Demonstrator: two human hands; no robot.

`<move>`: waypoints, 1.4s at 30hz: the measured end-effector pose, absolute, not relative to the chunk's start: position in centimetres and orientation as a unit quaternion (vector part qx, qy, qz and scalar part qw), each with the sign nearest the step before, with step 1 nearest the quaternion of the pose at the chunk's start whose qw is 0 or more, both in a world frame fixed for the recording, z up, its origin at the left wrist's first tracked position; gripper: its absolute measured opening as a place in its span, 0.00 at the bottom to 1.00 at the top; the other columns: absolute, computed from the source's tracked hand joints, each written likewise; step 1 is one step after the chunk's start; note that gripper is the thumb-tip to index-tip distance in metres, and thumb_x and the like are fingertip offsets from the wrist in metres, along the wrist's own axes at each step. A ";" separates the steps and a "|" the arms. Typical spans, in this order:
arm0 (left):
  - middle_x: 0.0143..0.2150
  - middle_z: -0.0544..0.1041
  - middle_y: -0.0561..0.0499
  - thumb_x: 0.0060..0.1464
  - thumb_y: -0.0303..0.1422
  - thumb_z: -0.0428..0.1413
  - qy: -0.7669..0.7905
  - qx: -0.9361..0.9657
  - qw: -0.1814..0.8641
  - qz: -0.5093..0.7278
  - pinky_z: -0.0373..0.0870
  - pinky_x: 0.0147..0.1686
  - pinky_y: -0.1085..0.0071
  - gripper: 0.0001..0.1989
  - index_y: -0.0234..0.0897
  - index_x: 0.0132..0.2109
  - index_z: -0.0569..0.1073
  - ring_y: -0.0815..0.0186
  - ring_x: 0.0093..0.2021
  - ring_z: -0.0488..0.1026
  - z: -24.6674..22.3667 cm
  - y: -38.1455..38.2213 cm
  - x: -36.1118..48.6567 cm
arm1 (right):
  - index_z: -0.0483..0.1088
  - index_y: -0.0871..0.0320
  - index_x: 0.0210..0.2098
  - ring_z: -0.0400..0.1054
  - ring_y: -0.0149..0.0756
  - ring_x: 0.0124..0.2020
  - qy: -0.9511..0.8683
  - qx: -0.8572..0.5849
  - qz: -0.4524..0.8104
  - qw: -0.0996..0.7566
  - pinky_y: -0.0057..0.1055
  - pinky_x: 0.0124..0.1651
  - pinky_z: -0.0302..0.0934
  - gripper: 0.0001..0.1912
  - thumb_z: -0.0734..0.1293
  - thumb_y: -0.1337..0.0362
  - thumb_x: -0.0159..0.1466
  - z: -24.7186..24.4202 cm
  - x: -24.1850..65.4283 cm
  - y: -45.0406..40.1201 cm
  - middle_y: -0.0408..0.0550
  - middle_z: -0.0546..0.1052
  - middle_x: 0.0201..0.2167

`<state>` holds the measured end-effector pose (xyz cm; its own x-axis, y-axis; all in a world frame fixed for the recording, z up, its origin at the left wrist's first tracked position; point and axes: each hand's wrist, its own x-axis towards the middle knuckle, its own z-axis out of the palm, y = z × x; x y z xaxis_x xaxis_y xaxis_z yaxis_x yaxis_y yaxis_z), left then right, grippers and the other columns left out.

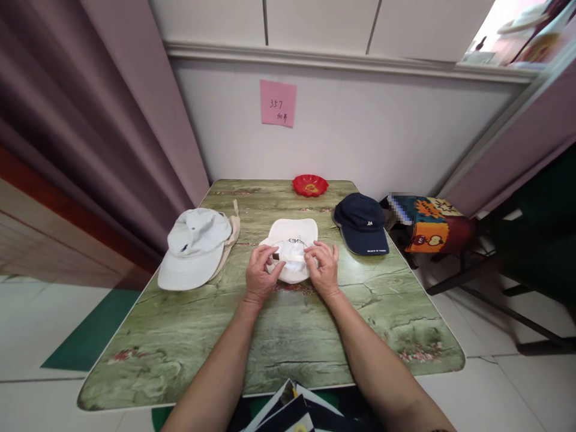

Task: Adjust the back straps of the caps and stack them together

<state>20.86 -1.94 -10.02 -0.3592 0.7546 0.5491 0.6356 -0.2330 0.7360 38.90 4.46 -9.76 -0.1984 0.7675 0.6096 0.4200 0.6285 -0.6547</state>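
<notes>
A white baseball cap (pixel 293 229) with dark lettering lies on the green wood-patterned table (pixel 288 336), its brim toward the wall and its back opening toward me. My left hand (pixel 262 270) pinches the left side of the cap's back strap, where a small dark patch shows. At the strap's right side, the fingers of my right hand (pixel 323 265) are closed on the cap too. To the left sits a pale cap (pixel 193 246) with a small dark logo, resting over a beige one (pixel 234 227). A navy cap (pixel 361 222) stands at the right edge.
Near the wall, a red scalloped dish (pixel 310 185) rests on the table. A pink note (pixel 278 103) is stuck to the wall. Right of the table is a stool with a colourful patterned cover (pixel 432 225). Purple curtains (pixel 112 90) hang on the left.
</notes>
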 end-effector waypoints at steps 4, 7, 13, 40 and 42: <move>0.43 0.72 0.48 0.51 0.35 0.62 0.624 0.572 0.019 0.532 0.67 0.31 0.72 0.11 0.39 0.43 0.77 0.73 0.24 0.63 -10.1 -2.0 21.0 | 0.70 0.54 0.28 0.69 0.44 0.53 -0.743 -0.406 0.159 0.507 0.54 0.68 0.34 0.13 0.62 0.58 0.66 -10.0 38.9 4.7 0.46 0.80 0.36; 0.43 0.74 0.49 0.53 0.34 0.61 0.616 0.588 0.029 0.523 0.64 0.29 0.73 0.09 0.39 0.42 0.76 0.75 0.21 0.60 -10.2 -2.1 20.9 | 0.70 0.54 0.28 0.69 0.44 0.52 -0.741 -0.415 0.134 0.511 0.56 0.68 0.33 0.12 0.63 0.59 0.67 -10.0 39.1 4.8 0.46 0.80 0.36; 0.44 0.78 0.47 0.54 0.36 0.61 0.611 0.593 0.059 0.522 0.66 0.33 0.71 0.14 0.43 0.47 0.78 0.70 0.23 0.65 -10.4 -2.1 21.0 | 0.75 0.49 0.42 0.64 0.48 0.59 -0.790 -0.379 0.017 0.482 0.60 0.68 0.23 0.07 0.66 0.60 0.65 -8.8 39.2 3.8 0.45 0.79 0.45; 0.36 0.73 0.54 0.40 0.37 0.69 0.521 0.308 0.377 0.701 0.70 0.24 0.76 0.25 0.36 0.44 0.69 0.74 0.26 0.70 -10.2 -1.6 22.6 | 0.74 0.53 0.34 0.71 0.41 0.49 -0.791 -0.382 0.150 0.454 0.50 0.68 0.30 0.07 0.65 0.61 0.67 -10.6 37.4 3.3 0.44 0.81 0.35; 0.40 0.73 0.52 0.39 0.37 0.69 0.528 0.308 0.381 0.694 0.70 0.24 0.77 0.26 0.35 0.44 0.70 0.74 0.28 0.70 -10.4 -1.5 22.5 | 0.74 0.52 0.34 0.71 0.40 0.49 -0.794 -0.377 0.153 0.452 0.50 0.68 0.30 0.06 0.65 0.62 0.67 -10.7 37.4 3.3 0.43 0.81 0.36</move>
